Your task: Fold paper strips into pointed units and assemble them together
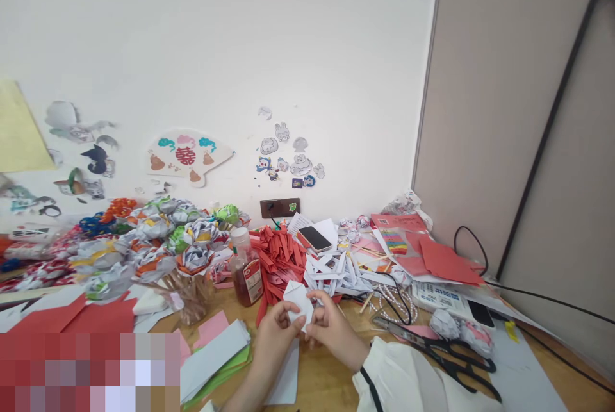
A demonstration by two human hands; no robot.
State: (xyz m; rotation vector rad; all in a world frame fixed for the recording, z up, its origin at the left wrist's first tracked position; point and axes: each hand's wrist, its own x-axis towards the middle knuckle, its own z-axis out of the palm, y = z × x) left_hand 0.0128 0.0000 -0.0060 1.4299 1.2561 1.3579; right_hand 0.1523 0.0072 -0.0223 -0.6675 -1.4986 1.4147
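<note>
Both my hands meet low in the middle of the view over a wooden table (pixel 331 377). My left hand (pixel 276 332) and my right hand (pixel 331 329) pinch a small folded white paper piece (pixel 298 300) between thumbs and fingers. The right wrist comes out of a white sleeve (pixel 408 380). Just behind the paper lie a heap of folded red paper pieces (pixel 276 255) and a heap of folded white paper pieces (pixel 336 271).
A brown-liquid bottle (pixel 245 274) stands left of my hands. A bouquet of paper flowers (pixel 158 242) fills the left. A phone (pixel 314 239), red sheets (pixel 446 261), black scissors (pixel 451 361), cables and stacked white, pink and green paper (pixel 216 354) surround the hands.
</note>
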